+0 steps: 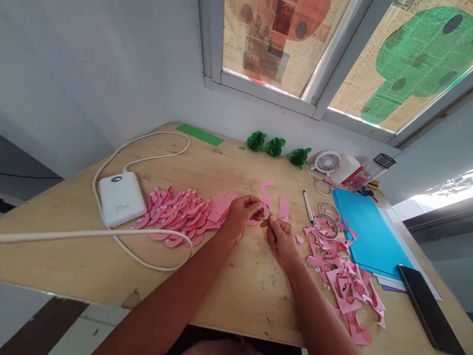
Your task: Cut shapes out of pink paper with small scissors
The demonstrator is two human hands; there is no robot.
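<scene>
Pinching a pink paper strip [266, 201] between left hand [240, 213] and right hand [283, 239], both closed. Piled left: finished pink petals [185, 214]; right: offcuts [345, 281]. Well along, seemingly.

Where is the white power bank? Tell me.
In the head view, the white power bank lies on the table's left side, touching the pile of pink petals.

- The white power bank [120, 198], lying on the wooden table [229, 305], bears a faint grey mark on its top that looks like "35w"; the last character is not certain.
- The newspaper sheets [417, 64] covering the window carry dense printed columns, too small to read.
- A round dark spot sits near the power bank's upper edge; whether it holds a sign cannot be told.
</scene>
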